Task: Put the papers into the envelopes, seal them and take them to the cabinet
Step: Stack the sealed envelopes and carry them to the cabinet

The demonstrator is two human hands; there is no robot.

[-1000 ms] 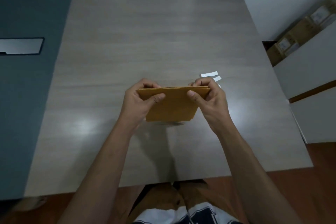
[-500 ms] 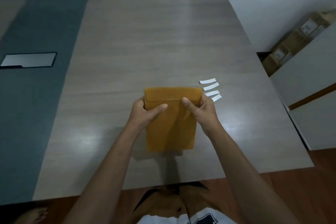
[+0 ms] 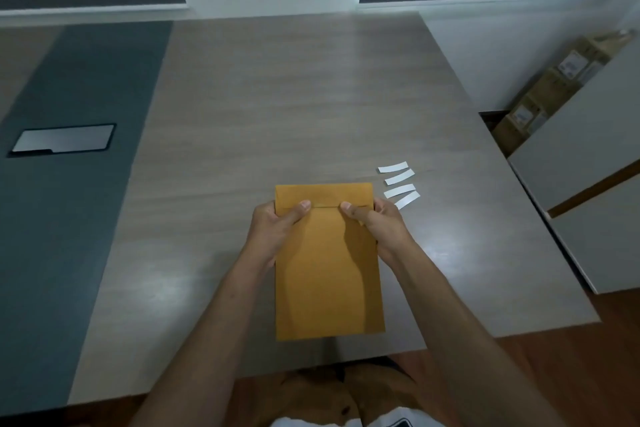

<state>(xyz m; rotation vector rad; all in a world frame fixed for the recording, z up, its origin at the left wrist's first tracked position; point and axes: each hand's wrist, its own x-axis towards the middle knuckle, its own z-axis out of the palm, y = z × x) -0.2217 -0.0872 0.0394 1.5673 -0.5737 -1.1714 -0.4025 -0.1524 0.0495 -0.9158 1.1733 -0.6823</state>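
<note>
Left hand (image 3: 277, 232): closed on the left edge of the envelope (image 3: 327, 274); thumb on top, just under the flap edge, fingers hidden beneath.
Right hand (image 3: 375, 227): closed on the right edge of the envelope; thumb on top at the flap edge, fingers curled round the side and mostly out of sight.
Envelope: brown, portrait, flap folded down at the far end; held between both hands over the near part of the bench (image 3: 294, 97). Whether its near end rests on the bench or hangs just above it cannot be told.
Contents: not visible.
Strips (image 3: 398, 184): four small white strips on the bench, just beyond and right of the right hand, lying apart in a loose column.
Bench: grey wood grain, near edge visible; a dark panel (image 3: 62, 218) runs along its left side with a pale rectangular plate (image 3: 64, 138) set in it.
Boxes (image 3: 550, 90): cardboard, stacked on the floor at the right, partly hidden by a white cabinet (image 3: 588, 184); labels unreadable.
Person: forearms and lap only, cut off at the bottom.
</note>
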